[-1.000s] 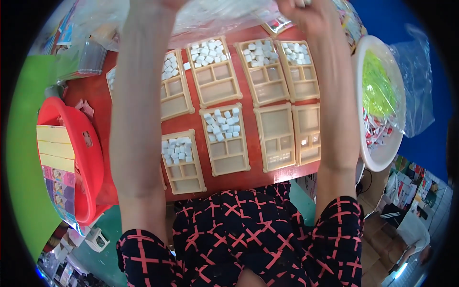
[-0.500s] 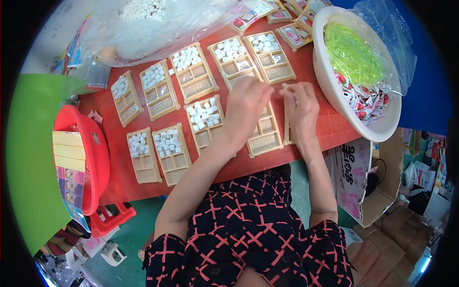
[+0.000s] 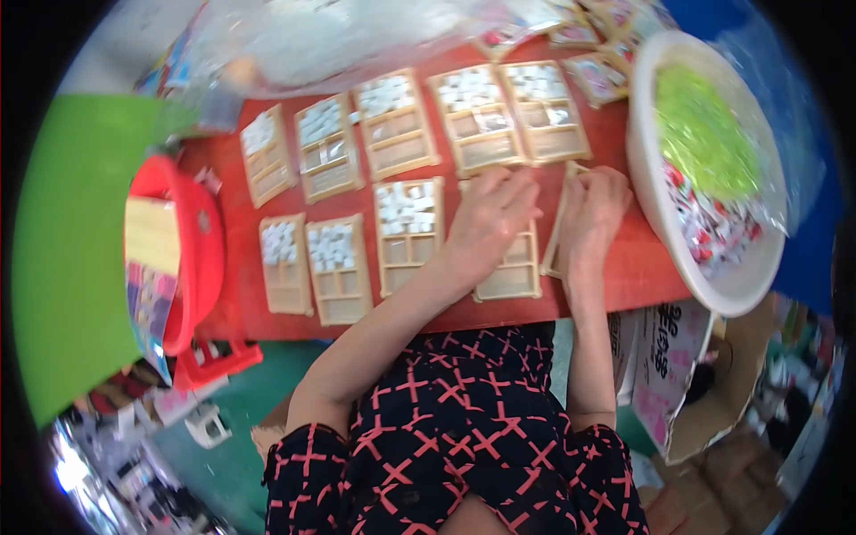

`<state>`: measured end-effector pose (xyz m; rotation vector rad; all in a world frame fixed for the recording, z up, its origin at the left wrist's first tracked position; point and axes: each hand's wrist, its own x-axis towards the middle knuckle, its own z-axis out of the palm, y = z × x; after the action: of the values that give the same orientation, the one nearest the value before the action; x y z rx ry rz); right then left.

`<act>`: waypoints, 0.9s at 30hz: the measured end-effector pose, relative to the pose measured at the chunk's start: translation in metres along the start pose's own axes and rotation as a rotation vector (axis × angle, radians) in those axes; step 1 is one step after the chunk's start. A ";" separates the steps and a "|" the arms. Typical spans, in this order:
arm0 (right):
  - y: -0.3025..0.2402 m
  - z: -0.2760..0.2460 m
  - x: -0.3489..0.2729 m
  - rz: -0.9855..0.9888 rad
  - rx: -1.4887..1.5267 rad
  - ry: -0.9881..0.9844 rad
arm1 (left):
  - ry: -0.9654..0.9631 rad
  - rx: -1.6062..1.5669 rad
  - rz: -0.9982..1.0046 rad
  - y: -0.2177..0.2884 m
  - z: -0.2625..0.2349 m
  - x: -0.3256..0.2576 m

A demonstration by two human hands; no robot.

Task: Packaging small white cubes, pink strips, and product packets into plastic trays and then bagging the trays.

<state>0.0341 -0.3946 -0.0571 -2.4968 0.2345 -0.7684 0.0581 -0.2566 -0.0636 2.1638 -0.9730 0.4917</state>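
My left hand [image 3: 490,218] is over a cream compartment tray [image 3: 510,283] in the near row, hiding its upper part. Its fingers are curled together, and whatever they may pinch is not visible. At the right end of that row, my right hand [image 3: 596,207] covers much of another cream tray [image 3: 555,234], thumb and fingers closed near its top edge. I cannot make out anything between them. Left of my left hand lies a tray [image 3: 408,267] with small white cubes [image 3: 408,207] in its top compartment. More such trays with cubes lie in two rows.
A white tub [image 3: 644,178] with green strands [image 3: 704,134] and red-and-white sachets [image 3: 713,218] stands at the right. A red basin [image 3: 205,259] with printed cards is at the left. A clear plastic bag [image 3: 330,53] spreads across the back. An open cardboard box [image 3: 660,383] stands below right.
The whole view has shifted and blurred slightly. My left hand has come down nearer the tray under it. My right hand stays by the rightmost tray, its fingers more turned down.
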 end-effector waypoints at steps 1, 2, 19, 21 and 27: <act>-0.002 0.001 0.002 -0.028 -0.010 -0.015 | 0.003 0.047 -0.033 -0.001 -0.002 -0.002; 0.001 0.001 0.004 -0.044 -0.007 -0.029 | -0.014 0.004 -0.007 0.001 -0.003 -0.002; -0.005 0.000 0.001 -0.120 0.108 -0.143 | -0.086 0.166 -0.082 0.008 -0.009 -0.018; 0.003 0.000 -0.001 -0.098 0.070 -0.154 | -0.096 0.143 -0.074 0.009 -0.008 -0.018; 0.038 0.007 -0.012 -0.187 -0.185 -0.212 | -0.163 0.003 -0.145 0.015 -0.010 -0.014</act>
<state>0.0276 -0.4208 -0.0872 -2.7814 -0.0042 -0.5691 0.0371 -0.2493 -0.0578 2.2851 -0.8933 0.2508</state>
